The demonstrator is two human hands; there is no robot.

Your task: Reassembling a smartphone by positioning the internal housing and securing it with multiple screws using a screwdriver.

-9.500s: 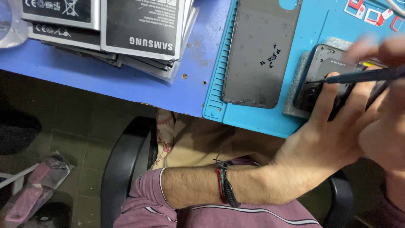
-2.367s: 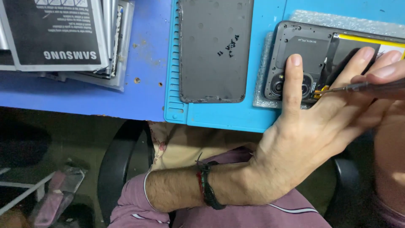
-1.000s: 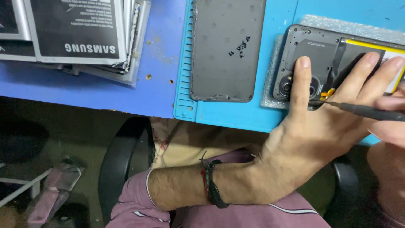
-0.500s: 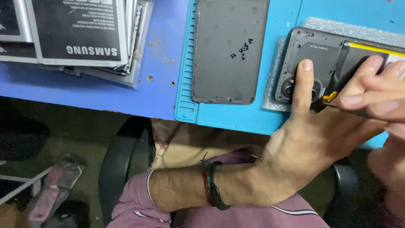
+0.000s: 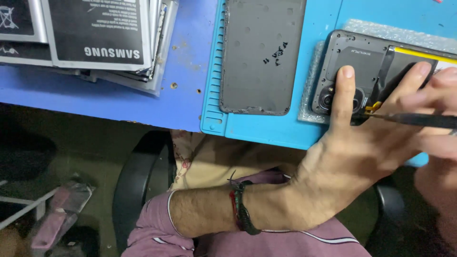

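Left hand [image 5: 362,143] presses flat, fingers spread, on the opened phone [image 5: 362,62] lying on the blue mat [image 5: 266,128] — right hand [image 5: 438,143] pinches a thin dark tool [image 5: 414,120] at its camera corner — likely rigid but fragile inside, best steadied by the frame edges.

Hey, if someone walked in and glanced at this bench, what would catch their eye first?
Most striking is the left hand pressed on the opened dark grey phone at the right of the bright blue work mat, where the blurred right hand brings a thin black tool to its lower edge. Beside it lies a detached grey back cover, and a stack of black flat batteries fills the top left.
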